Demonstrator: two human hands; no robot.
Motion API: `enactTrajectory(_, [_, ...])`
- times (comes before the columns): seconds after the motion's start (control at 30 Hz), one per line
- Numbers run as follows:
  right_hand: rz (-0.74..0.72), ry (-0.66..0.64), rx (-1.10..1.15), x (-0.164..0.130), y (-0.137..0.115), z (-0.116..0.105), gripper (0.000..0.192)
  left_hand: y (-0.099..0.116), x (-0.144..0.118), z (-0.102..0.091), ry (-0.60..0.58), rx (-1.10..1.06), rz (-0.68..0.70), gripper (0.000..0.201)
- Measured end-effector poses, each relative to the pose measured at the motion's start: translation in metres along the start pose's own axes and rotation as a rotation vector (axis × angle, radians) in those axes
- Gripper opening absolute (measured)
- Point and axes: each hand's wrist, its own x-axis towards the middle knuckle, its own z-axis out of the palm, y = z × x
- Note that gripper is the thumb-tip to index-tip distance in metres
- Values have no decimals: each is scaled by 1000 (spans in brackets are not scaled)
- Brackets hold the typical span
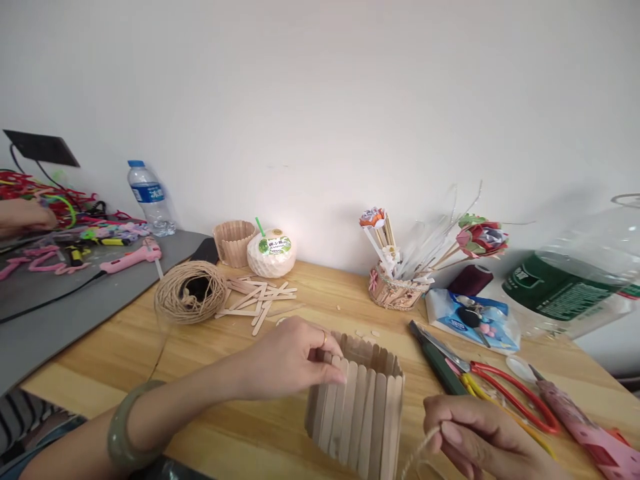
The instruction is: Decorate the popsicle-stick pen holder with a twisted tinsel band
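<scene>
Craft-stick cup (357, 413) and twine (421, 445) occupy separate hands (295, 357).

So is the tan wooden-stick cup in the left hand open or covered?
Open: the cup shows its far inner wall, uncovered.

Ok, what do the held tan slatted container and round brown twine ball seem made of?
Tan slatted container: probably bare wood, matte, with pale round-ended slats. Round brown twine ball: perhaps jute or hemp, dull, with coarse strands.

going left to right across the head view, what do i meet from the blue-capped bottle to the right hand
Blue-capped bottle, twine ball, white coconut, front stick container, right hand pinching a twine strand.
</scene>
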Motion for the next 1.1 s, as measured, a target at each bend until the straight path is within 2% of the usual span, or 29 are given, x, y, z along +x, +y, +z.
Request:
enactTrajectory(0.13, [-22,172,8,6,-9,14,47,-11,10,11,45,-27,-8,19])
enactTrajectory(0.27, [-41,338,15,13,-19,31,49,-14,13,11,156,106,99,20])
enactTrajectory(0.33, [-49,337,15,17,-20,36,49,-14,14,9,163,76,150,18])
enactTrajectory(0.43, [-84,295,-11,26,-20,39,49,-16,16,8,121,-51,144,19])
enactTrajectory(0.67, [-147,323,11,44,-26,39,34,-33,34,11,22,-520,-103,17])
enactTrajectory(0.83, [-125,300,-36,53,-38,31,29,-37,43,8,48,-583,-141,16])
enactTrajectory(1.0, [-257,340,-181,69,-43,25,28,-37,47,6,90,-608,-151,15])
enactTrajectory(1.1, [-320,420,-153,78,-38,25,29,-38,52,8,64,-616,-137,17])
